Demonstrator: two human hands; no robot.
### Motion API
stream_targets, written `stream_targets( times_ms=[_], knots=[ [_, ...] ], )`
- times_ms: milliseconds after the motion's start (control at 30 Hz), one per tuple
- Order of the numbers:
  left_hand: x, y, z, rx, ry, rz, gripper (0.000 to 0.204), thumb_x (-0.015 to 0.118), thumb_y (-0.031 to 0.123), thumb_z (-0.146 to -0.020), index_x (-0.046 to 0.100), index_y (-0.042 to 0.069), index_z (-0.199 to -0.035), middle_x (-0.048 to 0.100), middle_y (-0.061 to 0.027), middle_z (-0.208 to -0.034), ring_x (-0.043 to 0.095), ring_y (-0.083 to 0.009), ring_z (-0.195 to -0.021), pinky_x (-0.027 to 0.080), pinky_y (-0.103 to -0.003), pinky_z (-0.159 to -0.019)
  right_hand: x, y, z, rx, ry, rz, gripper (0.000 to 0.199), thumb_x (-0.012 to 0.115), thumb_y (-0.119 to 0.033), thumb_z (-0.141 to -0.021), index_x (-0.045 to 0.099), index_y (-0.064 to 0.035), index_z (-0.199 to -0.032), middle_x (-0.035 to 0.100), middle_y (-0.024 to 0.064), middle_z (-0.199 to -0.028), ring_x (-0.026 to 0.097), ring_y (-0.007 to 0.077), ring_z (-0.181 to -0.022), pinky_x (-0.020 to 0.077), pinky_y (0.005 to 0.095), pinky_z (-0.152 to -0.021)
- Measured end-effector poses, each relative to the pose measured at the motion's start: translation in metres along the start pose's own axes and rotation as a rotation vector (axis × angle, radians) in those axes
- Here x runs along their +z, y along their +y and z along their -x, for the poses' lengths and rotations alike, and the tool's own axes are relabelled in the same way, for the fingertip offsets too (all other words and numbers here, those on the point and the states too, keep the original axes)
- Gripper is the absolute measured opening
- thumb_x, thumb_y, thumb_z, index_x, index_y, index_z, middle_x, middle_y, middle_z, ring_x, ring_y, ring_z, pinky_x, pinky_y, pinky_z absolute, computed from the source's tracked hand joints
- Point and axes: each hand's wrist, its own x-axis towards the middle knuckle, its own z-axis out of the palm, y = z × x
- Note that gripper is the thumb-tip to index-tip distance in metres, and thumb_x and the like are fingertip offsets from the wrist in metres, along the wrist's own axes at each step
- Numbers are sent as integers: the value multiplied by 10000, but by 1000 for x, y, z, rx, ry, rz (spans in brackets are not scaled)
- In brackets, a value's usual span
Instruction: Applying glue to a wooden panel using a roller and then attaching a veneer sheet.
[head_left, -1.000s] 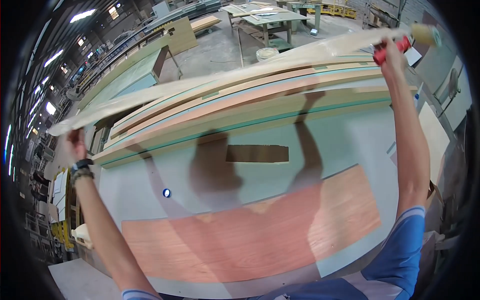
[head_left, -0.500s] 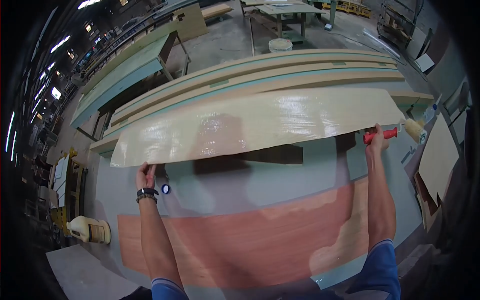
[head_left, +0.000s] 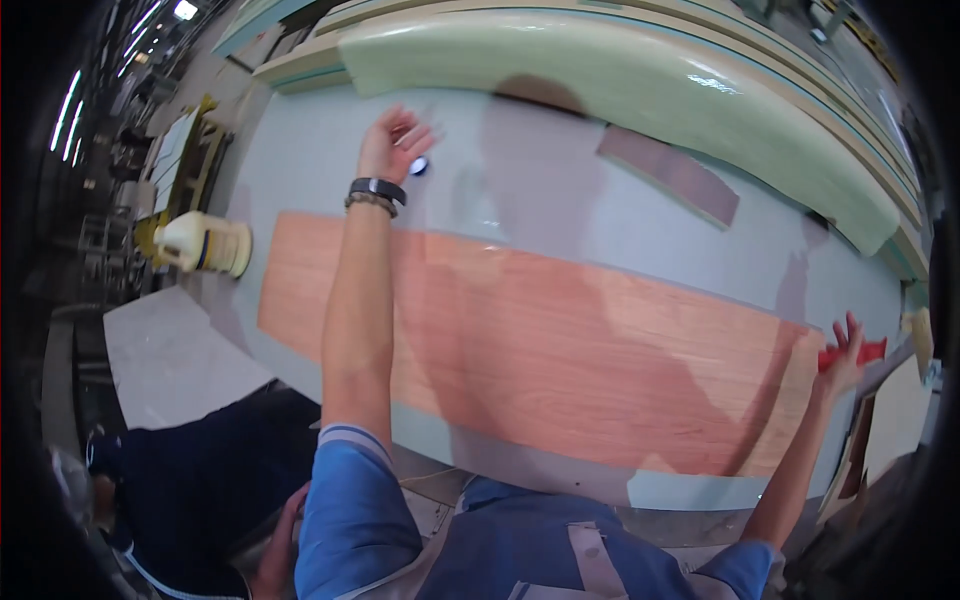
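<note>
My left hand, with a dark band at its wrist, is raised over the grey table. Its fingers are apart, slightly blurred, and hold nothing. Close by it lies a small blue-rimmed cap. At the right end of the reddish wood panel, my right hand grips a paint roller by its red handle, some fingers lifted off. The pale roller sleeve points away to the right. A glossy, wet-looking pale sheet lies curved along the table's far side, touched by neither hand.
Long wooden beams run behind the sheet. A short grey-brown board offcut lies before it. Left of the table stands a cream jug. A person in dark clothing is low at the left. Loose boards lean at the right.
Both hands have let go of the pale sheet, which now lies against the beams. My hands have drawn back, the roller still in the right. A person has come into view at lower left.
</note>
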Motion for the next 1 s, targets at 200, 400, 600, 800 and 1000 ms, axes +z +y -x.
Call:
stream_targets(
  times_ms=[200, 400, 600, 800, 1000],
  knots=[
    [-36, -7, 169, 256, -48, -445, 310, 617, 168, -916, 596, -24, -1158, 630, -132, -1135, 652, -218, -1010, 544, -308, -802, -77, -15, 126, 16, -58, -49, 368, 570, -274, -973, 544, 12, -1204, 641, 148, -1182, 648, 172, -855, 507, 243, -614],
    [-164, -69, 269, 459, 195, -621, 289, 667, 47, -867, 603, -58, -1128, 661, -93, -1039, 631, -125, -917, 527, -253, -794, -74, -30, 273, -124, -141, -71, 355, 524, -215, -995, 475, 38, -1239, 513, 35, -643, 494, 96, -525, 423, 227, -462],
    [-178, -97, 325, 614, 218, -744, 277, 720, 48, -809, 632, -26, -1061, 605, -94, -1028, 602, -166, -859, 509, -271, -675, -90, -31, 348, -38, -402, 56, 374, 440, -264, -1024, 494, 18, -1264, 408, -26, -578, 384, 60, -424, 319, 198, -386],
    [-170, -109, 332, 802, 139, -1166, 289, 737, 167, -749, 675, 39, -1000, 594, -143, -1026, 558, -329, -941, 458, -427, -807, -51, -90, 392, -127, -729, 8, 473, 479, -295, -995, 431, -16, -1374, 501, 21, -710, 458, 73, -500, 376, 199, -443],
    [-125, -126, 342, 754, 34, -1401, 283, 699, 271, -784, 664, 69, -979, 578, -148, -1016, 527, -342, -955, 432, -462, -819, -61, -89, 366, -57, -889, 126, 463, 469, -287, -1002, 453, -23, -1382, 474, -8, -670, 385, 48, -475, 320, 207, -433]
  ],
)
